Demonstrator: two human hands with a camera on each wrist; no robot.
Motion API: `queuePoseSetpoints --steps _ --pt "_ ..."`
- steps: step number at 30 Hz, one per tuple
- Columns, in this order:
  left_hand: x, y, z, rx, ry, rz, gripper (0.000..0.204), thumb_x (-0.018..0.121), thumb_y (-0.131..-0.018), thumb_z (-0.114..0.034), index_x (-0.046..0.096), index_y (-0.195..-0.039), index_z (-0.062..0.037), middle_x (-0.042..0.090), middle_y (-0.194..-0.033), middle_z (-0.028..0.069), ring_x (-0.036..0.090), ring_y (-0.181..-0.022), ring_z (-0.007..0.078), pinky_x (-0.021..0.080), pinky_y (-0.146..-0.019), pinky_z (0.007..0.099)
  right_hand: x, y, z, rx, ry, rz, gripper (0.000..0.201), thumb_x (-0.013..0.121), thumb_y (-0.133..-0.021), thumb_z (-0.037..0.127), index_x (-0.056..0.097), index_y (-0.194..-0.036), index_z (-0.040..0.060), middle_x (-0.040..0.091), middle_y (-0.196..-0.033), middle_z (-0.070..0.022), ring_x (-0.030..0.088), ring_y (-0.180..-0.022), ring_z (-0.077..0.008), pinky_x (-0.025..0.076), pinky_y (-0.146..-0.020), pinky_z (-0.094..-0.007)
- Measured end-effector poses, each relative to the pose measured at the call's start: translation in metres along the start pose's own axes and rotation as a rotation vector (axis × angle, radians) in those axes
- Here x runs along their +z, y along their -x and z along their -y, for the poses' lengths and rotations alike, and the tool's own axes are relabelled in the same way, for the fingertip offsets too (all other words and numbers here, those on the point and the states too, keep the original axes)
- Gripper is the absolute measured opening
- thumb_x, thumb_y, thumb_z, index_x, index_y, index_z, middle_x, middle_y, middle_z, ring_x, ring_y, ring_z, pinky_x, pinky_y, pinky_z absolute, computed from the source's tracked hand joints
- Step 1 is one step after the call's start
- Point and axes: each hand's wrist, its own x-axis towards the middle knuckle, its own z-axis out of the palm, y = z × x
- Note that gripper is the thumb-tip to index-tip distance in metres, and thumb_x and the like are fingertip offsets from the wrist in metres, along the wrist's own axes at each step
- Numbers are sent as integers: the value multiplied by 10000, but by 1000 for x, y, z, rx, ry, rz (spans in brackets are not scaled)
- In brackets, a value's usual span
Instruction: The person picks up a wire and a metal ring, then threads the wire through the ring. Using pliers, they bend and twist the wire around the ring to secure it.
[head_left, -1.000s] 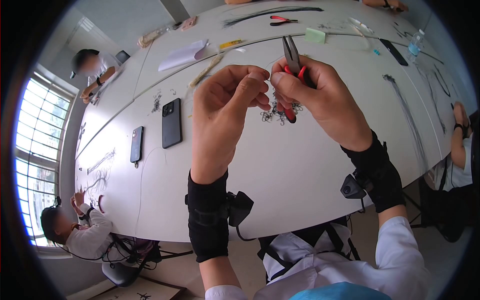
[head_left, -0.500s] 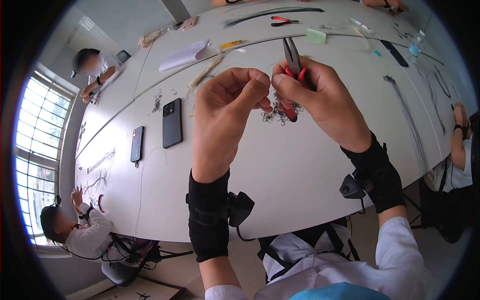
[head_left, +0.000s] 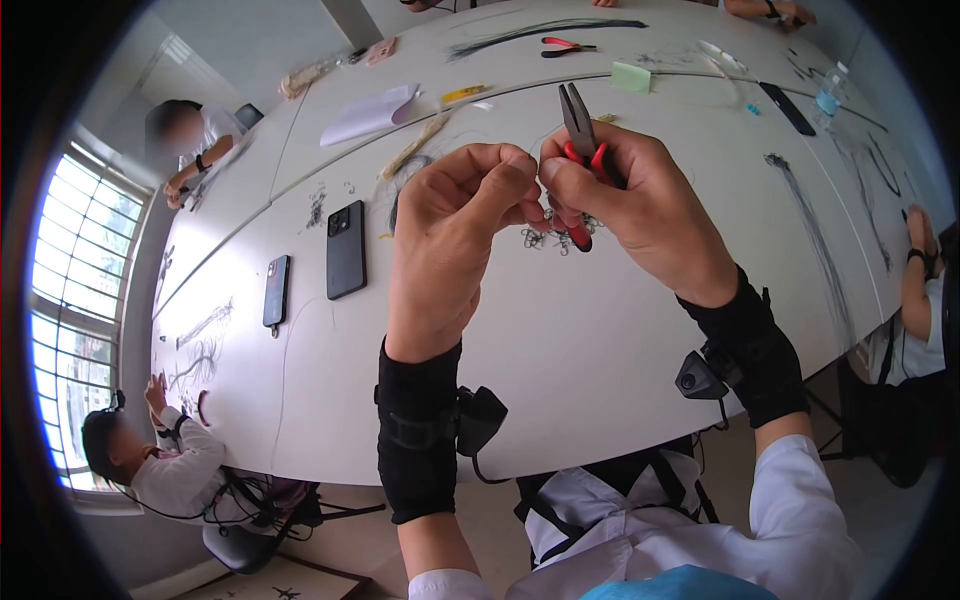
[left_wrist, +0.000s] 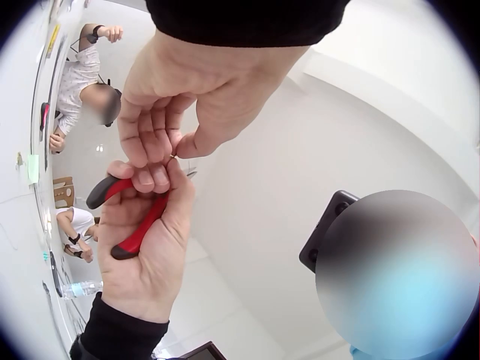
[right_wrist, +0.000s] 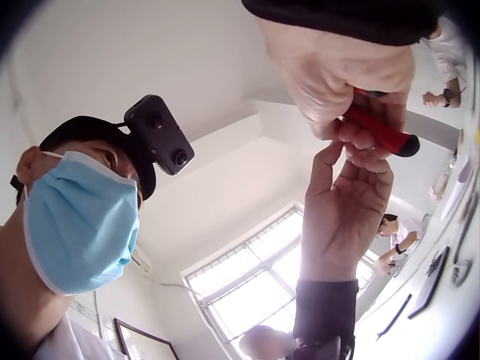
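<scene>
Both hands meet fingertip to fingertip over the table in the head view. My right hand (head_left: 640,205) grips needle-nose pliers (head_left: 577,120) with red and black handles, tips pointing away from me. Its thumb and forefinger also come together at the fingertips. My left hand (head_left: 450,240) pinches a tiny pale bit (left_wrist: 173,157) between thumb and forefinger, right at the right hand's fingertips; I cannot tell its kind. Below the hands lies a pile of small dark bent wire pieces (head_left: 535,240), partly hidden by the right hand and pliers.
Two phones (head_left: 346,250) lie left of the hands. Beyond are a pale bundle (head_left: 412,147), a paper sheet (head_left: 365,115), a yellow cutter (head_left: 463,93), a green note (head_left: 631,77) and other pliers (head_left: 567,47). Dark strands (head_left: 810,225) and a bottle (head_left: 830,92) are at right. Other people sit around.
Both hands have shifted slightly toward me, and the pliers with them. The left hand's thumb and forefinger have moved a little right, closer to the right hand's fingertips.
</scene>
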Motion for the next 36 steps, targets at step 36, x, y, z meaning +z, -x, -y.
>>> queuePoseSetpoints --steps 36 --pt "-2 -1 -1 -4 -45 -55 211 608 -987 -147 650 -988 59 655 -893 83 630 -762 140 562 -729 306 -4 -5 -8 147 -357 61 214 616 -959 226 621 -930 14 561 -736 -13 583 -712 -110 495 -685 -256"
